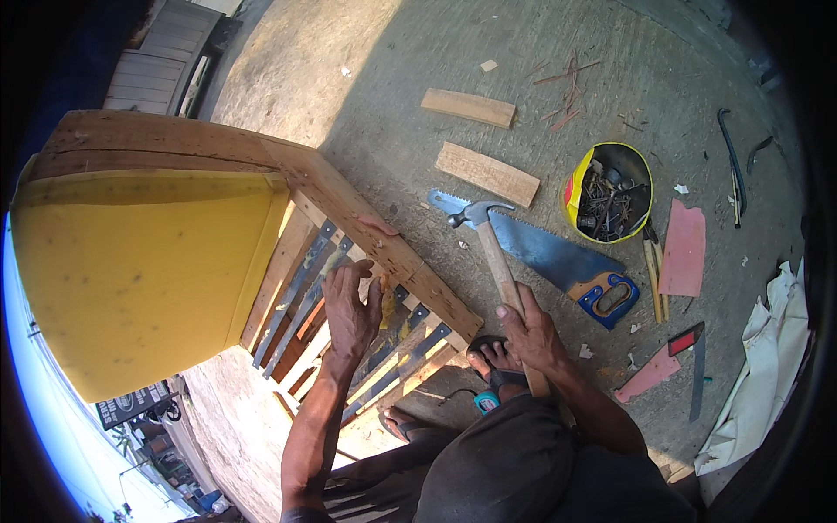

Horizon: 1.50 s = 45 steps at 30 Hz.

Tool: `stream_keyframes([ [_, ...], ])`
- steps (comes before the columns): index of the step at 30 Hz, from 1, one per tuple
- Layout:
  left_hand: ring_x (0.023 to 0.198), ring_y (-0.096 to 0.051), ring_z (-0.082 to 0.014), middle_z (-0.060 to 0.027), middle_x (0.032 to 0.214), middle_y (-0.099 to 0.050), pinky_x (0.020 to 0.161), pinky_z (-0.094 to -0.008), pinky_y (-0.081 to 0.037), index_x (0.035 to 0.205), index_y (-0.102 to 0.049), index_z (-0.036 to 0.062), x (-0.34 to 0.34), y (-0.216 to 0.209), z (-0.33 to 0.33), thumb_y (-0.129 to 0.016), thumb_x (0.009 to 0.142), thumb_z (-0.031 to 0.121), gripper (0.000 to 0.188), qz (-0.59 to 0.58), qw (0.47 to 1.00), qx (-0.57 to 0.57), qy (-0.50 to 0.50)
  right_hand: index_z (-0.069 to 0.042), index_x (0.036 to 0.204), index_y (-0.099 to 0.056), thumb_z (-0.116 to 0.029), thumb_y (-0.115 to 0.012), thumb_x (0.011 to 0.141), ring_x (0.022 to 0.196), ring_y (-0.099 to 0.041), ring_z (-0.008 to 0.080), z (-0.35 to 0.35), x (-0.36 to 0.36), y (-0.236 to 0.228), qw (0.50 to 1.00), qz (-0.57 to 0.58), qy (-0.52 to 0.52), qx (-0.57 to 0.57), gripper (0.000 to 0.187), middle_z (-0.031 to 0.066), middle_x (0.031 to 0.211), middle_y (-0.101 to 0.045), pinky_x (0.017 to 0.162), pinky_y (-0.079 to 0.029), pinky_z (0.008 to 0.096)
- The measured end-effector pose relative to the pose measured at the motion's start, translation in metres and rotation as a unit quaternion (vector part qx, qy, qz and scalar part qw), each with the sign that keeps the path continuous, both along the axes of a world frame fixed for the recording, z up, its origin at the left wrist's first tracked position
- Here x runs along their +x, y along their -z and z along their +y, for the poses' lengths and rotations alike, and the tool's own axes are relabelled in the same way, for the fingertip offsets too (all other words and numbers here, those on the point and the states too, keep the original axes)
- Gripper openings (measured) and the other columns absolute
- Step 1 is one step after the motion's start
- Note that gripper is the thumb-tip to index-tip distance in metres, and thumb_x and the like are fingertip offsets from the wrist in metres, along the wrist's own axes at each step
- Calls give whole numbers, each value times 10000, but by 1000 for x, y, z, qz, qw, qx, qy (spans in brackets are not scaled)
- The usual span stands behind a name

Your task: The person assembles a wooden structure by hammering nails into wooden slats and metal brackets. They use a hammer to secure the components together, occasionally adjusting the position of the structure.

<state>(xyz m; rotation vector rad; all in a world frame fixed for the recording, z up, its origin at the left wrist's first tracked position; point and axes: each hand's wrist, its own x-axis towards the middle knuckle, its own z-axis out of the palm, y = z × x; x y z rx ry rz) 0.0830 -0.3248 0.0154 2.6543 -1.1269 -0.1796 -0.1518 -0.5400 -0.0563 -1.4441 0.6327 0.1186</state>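
My right hand [534, 336] is wrapped round the wooden handle of a claw hammer [497, 253], its steel head raised over the floor beside the wooden frame. My left hand [350, 305] is at the inner edge of the frame's rail [397, 253], fingers bent and drawn together; anything pinched in them is too small to make out. Dark straps [301, 270] run across the frame, fixed to the rail at their ends. A yellow foam pad [148, 270] covers the frame's left part. A pink scrap [379, 224] lies on the rail.
A handsaw [540, 244] lies beyond the hammer, near two wood pieces [488, 173]. Right of it are a yellow bucket of nails [610, 192], pincers [654, 275], a pink sheet [683, 248], a try square [693, 366] and a pry bar [732, 166]. White cloth [758, 366] lies far right.
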Motion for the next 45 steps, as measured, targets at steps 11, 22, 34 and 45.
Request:
stream_keyframes([
  [11,1080,-625,-445,-272,1194,-636,923,-500,-520,1477,-463,-8,-40,35,77,-733,958,348,685,105,993,43,-42,-74,1478,-396,-375,-575,1065,661,-688,265,6,9,-5,981,-44,-142,-121,542,165,780,-655,657,-577,426],
  [22,762,-711,-423,-231,825,-706,676,-509,-563,1292,-587,80,-26,47,84,-771,875,215,475,72,986,143,-56,-83,1439,-437,-327,-576,1046,859,-725,493,16,-1,-6,993,-1,-58,-102,483,273,892,-717,686,-569,480],
  [34,814,-720,-403,-210,879,-727,711,-493,-563,1314,-599,108,-25,42,82,-779,826,151,522,140,938,290,-126,-70,1332,-465,-330,-608,1032,885,-696,543,20,-9,-18,968,50,241,47,422,333,943,-697,763,-551,569],
  [45,803,-721,-409,-240,915,-726,684,-491,-565,1318,-609,107,-28,46,90,-767,838,161,509,88,980,155,-83,-41,1280,-459,-325,-613,1035,831,-705,529,27,-15,-16,957,61,264,106,405,336,937,-677,695,-542,554],
])
